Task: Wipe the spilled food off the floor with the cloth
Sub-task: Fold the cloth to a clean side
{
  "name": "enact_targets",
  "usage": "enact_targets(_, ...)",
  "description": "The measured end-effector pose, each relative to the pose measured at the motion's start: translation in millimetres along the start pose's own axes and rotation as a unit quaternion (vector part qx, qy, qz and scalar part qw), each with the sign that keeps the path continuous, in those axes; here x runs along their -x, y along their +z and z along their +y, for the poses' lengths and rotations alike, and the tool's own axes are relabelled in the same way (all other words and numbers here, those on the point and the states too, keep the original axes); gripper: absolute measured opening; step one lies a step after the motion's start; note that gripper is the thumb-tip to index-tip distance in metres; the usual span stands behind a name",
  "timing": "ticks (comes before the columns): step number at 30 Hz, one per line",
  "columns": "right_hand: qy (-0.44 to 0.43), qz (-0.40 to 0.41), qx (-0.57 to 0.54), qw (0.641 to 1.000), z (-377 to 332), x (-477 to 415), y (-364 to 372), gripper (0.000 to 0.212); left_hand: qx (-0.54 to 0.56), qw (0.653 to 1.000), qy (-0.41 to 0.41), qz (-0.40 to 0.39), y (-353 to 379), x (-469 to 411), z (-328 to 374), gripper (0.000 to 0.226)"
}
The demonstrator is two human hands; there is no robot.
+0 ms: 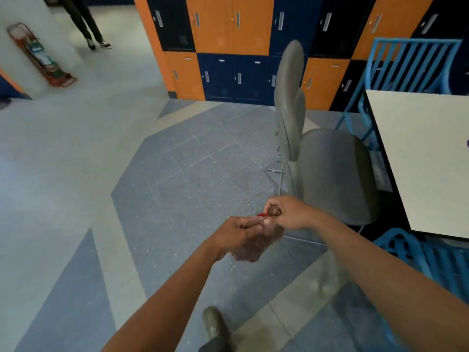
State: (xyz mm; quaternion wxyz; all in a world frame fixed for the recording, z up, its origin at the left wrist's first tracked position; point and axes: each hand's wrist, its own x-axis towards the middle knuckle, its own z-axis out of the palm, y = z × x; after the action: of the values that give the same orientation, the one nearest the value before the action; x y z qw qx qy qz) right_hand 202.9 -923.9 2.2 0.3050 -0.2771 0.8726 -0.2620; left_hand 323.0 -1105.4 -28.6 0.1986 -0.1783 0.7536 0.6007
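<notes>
Holding cloth (256,243) bunched in mid-air, well above floor (177,174), just beside chair (330,174). Left hand (232,236) grips the pinkish wad from the left; right hand (286,212) pinches its upper edge, fingers curled. Small red bit (261,214) shows between the hands; cannot tell what it is. Cloth looks soft, limp and light: folds droop below the left hand. Probably not slippery or fragile. Best held as a thick pad under the palm, loose corners tucked in. Pale specks dot the floor; whether they are food is unclear.
</notes>
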Motion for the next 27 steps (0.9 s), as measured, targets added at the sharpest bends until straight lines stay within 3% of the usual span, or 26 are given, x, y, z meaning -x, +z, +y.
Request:
enact_targets(14, 0.017, 0.065, -0.070, 0.995, -136.9, -173.4, -57.1, 0.020, -0.011, 0.999, 0.051, 0.016, -216.2, -78.2, 68.0, 0.023)
enact_targets(27, 0.060, -0.012, -0.019, 0.998, -135.8, -446.2, -185.5, 0.021, -0.064, 0.997, 0.021, 0.036, -359.8, -315.4, 165.3, 0.024)
